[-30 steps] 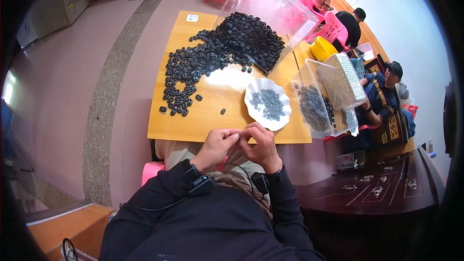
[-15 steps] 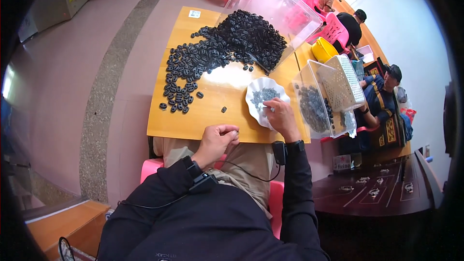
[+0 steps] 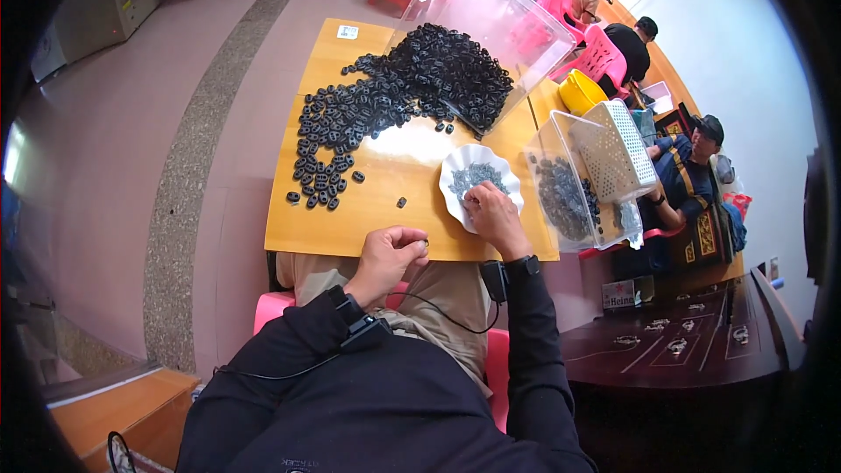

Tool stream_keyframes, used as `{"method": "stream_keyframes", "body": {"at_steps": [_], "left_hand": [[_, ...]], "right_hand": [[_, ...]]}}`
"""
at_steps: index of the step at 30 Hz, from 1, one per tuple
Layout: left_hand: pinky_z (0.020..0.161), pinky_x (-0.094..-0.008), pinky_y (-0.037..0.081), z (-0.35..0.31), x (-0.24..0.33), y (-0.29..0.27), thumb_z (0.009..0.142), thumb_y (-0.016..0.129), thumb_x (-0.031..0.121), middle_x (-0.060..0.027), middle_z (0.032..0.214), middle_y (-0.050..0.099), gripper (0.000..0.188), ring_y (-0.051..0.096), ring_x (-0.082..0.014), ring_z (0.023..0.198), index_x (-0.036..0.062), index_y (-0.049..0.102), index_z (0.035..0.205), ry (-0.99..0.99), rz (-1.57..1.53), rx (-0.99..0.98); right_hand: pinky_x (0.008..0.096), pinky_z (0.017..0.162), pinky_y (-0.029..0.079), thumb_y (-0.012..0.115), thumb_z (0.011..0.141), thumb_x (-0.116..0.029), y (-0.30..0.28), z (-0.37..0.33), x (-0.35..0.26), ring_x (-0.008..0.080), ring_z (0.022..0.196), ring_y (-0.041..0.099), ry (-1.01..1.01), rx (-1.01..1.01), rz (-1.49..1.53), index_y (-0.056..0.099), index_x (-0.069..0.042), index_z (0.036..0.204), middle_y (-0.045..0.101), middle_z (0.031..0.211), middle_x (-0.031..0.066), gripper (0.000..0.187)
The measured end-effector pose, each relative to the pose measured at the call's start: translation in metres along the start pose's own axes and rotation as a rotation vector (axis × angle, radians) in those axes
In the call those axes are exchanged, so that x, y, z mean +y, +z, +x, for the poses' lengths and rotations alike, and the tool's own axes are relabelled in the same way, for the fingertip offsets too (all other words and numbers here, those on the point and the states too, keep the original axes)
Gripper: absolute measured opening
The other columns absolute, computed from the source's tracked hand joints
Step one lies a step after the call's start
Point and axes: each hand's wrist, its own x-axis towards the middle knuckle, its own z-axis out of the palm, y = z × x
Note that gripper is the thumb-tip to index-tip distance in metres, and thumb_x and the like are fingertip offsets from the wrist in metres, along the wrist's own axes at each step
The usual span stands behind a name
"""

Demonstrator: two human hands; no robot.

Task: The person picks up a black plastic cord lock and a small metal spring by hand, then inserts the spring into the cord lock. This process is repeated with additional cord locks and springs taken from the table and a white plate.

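Note:
Close to the table's near edge, my left hand (image 3: 390, 261) is closed in a pinch. A tiny dark bit shows at its fingertips, too small to name. My right hand (image 3: 497, 217) reaches into a white wavy-rimmed dish (image 3: 450, 202), its fingertips pinched together at the small grey pieces (image 3: 474, 177) inside. Whether anything sits between those fingertips is hidden. A single black oval piece with holes (image 3: 401, 202) lies between my hands on the yellow table (image 3: 350, 232). Many similar black pieces (image 3: 337, 136) spread over the table's left and far parts.
A large clear bin (image 3: 547, 44) lies tipped at the table's far side, black pieces spilling from it. Right of the dish stand a clear box (image 3: 561, 210), a white perforated basket (image 3: 618, 149) and a yellow bowl (image 3: 583, 90). Several people sit along the right.
My right hand has drawn its fingers together and turned slightly over the grey pieces in the dish. My left hand keeps its pinch. The whole view has shifted a little.

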Motion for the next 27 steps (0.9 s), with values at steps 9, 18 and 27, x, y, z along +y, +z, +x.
{"method": "stream_keyframes", "body": {"at_steps": [9, 18, 27], "left_hand": [[0.067, -0.0230, 0.053, 0.001, 0.008, 0.002, 0.088, 0.062, 0.002, -0.0059, 0.084, 0.064, 0.018, 0.061, -0.0095, 0.072, -0.0056, 0.061, 0.104, 0.015, -0.063, 0.058], [0.067, -0.0232, 0.054, 0.000, 0.009, 0.001, 0.089, 0.063, 0.007, -0.0045, 0.084, 0.063, 0.018, 0.061, -0.0102, 0.071, -0.0027, 0.061, 0.104, -0.025, -0.104, 0.082], [0.067, -0.0226, 0.054, -0.002, 0.010, 0.001, 0.089, 0.064, 0.008, -0.0032, 0.084, 0.063, 0.015, 0.062, -0.0097, 0.071, -0.0006, 0.062, 0.101, -0.036, -0.103, 0.074]], "right_hand": [[0.0341, 0.065, 0.050, 0.062, 0.084, -0.004, 0.000, -0.013, 0.000, 0.0239, 0.073, 0.063, -0.060, 0.185, 0.259, 0.061, -0.002, 0.091, 0.062, 0.087, 0.0124, 0.008], [0.0235, 0.058, 0.051, 0.062, 0.086, -0.002, 0.011, -0.029, -0.013, 0.0095, 0.063, 0.060, 0.001, 0.328, 0.581, 0.062, 0.000, 0.096, 0.064, 0.074, 0.0045, 0.010], [0.0280, 0.059, 0.049, 0.067, 0.081, -0.003, 0.007, -0.017, -0.001, 0.0198, 0.064, 0.063, 0.026, 0.299, 0.428, 0.064, 0.001, 0.086, 0.065, 0.076, 0.0119, 0.007]]}}
